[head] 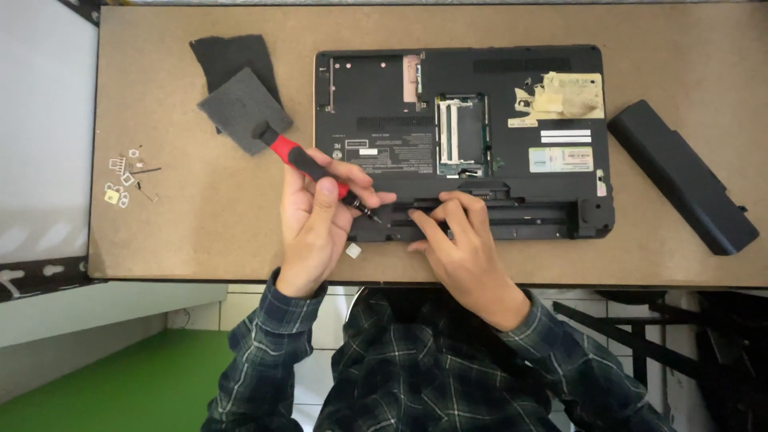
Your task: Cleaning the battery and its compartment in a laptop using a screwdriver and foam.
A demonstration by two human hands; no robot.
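Left hand (316, 220) is gripping a slim screwdriver with a red-and-black handle (308, 164) — fingers wrapped round the shaft, thumb lying along it, tip angling down to the right into the near edge of the laptop. Right hand (456, 240) is holding nothing; it is pressing down flat, fingers spread on the same edge, steadying the case.

The thing being worked on is a black plastic laptop turned underside up (464, 120), sitting in the centre of the frame on a brown fibreboard tabletop (200, 232). Its empty battery bay is running along the lower edge, right under both hands; a memory hatch is lying open mid-case, green board showing.

Handling judgement: the shell is probably stiff but brittle at the thin bay rails, moderately heavy — best held by the solid outer edges, not the open hatches. The screwdriver looks light and could slip at the narrow tip.

Further out: a long black battery pack (684, 176) is lying at the right, well apart from the laptop. Two grey felt-like cloth squares (240, 100) are overlapping in the upper left, with a scatter of small screws and metal bits (128, 180) at the far left. A small white piece (353, 250) is sitting just beside the left wrist.
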